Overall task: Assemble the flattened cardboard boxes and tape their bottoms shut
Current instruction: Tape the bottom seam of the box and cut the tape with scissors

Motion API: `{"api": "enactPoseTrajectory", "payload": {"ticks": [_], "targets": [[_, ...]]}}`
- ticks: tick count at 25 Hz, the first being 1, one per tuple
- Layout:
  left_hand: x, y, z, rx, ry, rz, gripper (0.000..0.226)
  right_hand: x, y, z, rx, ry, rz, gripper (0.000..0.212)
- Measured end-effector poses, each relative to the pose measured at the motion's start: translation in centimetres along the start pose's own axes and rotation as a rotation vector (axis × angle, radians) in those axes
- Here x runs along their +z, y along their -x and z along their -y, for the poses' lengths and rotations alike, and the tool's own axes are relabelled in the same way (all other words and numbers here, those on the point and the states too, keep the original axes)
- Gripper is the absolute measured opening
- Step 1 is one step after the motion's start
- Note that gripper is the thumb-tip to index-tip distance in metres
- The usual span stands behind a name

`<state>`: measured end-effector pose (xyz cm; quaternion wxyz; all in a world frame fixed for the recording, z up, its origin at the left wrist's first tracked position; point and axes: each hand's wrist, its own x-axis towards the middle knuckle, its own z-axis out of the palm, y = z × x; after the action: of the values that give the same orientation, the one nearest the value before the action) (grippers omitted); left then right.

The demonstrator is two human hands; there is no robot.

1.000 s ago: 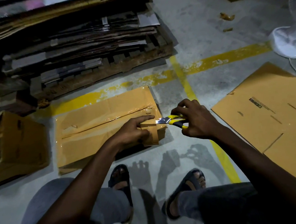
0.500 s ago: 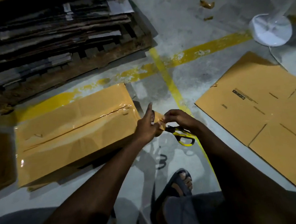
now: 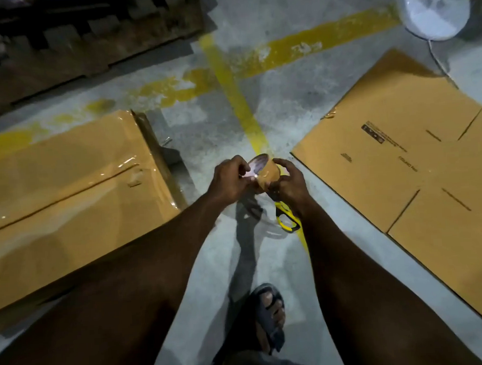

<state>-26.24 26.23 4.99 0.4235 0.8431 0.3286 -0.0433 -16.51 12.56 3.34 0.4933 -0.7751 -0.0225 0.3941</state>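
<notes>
One roll of brown packing tape sits between two hands: the left hand pinches its near rim with curled fingers, and the right hand curls round its far side, with one pair of yellow-handled scissors hanging below that palm. Left of the grip lies one cardboard box, its seam taped over and glossy; right of it lies one flattened cardboard box, and one sandalled foot is below. Beyond the grip two yellow floor lines cross, with one wooden pallet far left and one white fan base far right.
</notes>
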Motion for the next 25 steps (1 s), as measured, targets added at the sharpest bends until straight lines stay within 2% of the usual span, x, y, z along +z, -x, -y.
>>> {"api": "enactPoseTrajectory", "payload": {"ticks": [3,5,16,22,25], "targets": [[0.8,-1.8,1.7,0.055,-0.208,0.150,0.044,0.2,-2.6,-2.0,0.042,-0.122,-0.210,0.057],[1.4,-2.0,2.6,0.059,-0.275,0.217,0.050,0.5,-4.0,-2.7,0.043,-0.142,-0.260,0.059],[3.3,0.1,3.6,0.005,-0.270,0.354,0.051,2.4,-4.7,-4.1,-0.044,0.075,-0.187,0.073],[3.3,1.0,4.2,-0.013,-0.279,0.354,0.053,1.4,-4.6,-4.1,-0.042,-0.089,-0.196,0.051],[3.5,1.0,4.1,-0.024,-0.269,0.365,0.054,1.3,-4.7,-5.3,0.026,0.136,-0.260,0.048]]}}
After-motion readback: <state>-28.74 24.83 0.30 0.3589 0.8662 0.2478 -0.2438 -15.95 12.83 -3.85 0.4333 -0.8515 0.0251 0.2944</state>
